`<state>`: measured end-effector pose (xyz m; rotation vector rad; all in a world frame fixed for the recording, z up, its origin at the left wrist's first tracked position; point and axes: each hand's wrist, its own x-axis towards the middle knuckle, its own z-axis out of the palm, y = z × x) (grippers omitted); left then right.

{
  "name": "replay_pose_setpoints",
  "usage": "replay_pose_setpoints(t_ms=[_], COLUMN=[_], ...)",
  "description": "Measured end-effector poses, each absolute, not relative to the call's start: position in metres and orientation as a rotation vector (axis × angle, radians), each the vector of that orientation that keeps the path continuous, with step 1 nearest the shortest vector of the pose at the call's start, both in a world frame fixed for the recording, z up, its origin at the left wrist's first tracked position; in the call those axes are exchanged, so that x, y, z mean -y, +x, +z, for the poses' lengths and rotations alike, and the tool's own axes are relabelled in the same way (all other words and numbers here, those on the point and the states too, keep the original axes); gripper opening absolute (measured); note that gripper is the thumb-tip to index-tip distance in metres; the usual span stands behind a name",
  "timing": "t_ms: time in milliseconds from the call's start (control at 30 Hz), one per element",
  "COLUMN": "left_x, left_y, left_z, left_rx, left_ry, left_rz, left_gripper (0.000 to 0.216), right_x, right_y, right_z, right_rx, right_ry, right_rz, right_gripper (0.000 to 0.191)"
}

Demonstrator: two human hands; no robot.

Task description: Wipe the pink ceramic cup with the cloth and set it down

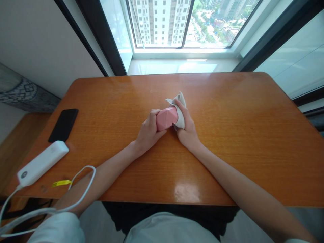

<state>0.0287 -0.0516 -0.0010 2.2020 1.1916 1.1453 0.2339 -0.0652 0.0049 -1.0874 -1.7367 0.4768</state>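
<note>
A pink faceted object, its exact kind not clear, is held between my hands above the middle of the table. My left hand grips its left end, with the thumb below and the fingers over the top. My right hand is closed around a crumpled whitish cloth, which is pressed against the right end of the pink object. Part of the cloth sticks up past my right fingers. The object's underside and far side are hidden.
On the left of the wooden table lie a black phone and a white elongated device with a cable. The white cable, bearing a yellow tag, loops over my left forearm. A window stands beyond the far edge.
</note>
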Motion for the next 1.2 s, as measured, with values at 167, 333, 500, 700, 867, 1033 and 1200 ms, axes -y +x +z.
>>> replay_pose_setpoints(t_ms=[167,333,500,700,867,1033,1200], left_x=[0.047,0.045,0.045,0.048,0.055,0.055,0.056], left_y=[0.029,0.032,0.035,0.034,0.028,0.028,0.029], left_z=[-0.006,-0.01,-0.005,-0.001,-0.003,0.004,0.008], left_rx=[-1.085,-0.916,-0.903,-0.988,-1.084,-1.096,-1.145], left_ry=[2.19,2.195,2.287,2.215,2.141,2.212,2.236], left_rz=[1.184,1.075,0.932,1.154,1.202,1.225,1.181], left_gripper=[0.061,0.065,0.07,0.066,0.062,0.066,0.076], right_x=[0.066,0.074,0.072,0.072,0.079,0.072,0.066], right_y=[0.231,0.232,0.241,0.234,0.223,0.227,0.23], right_z=[0.006,0.021,0.025,0.022,0.021,0.017,0.009], right_rx=[1.632,1.722,1.87,2.0,2.075,1.89,1.605], right_ry=[-1.06,-1.047,-1.006,-0.94,-0.88,-0.993,-1.084], right_rz=[0.579,0.305,-0.049,-0.123,-0.118,0.232,0.606], right_gripper=[0.074,0.073,0.07,0.068,0.072,0.087,0.081])
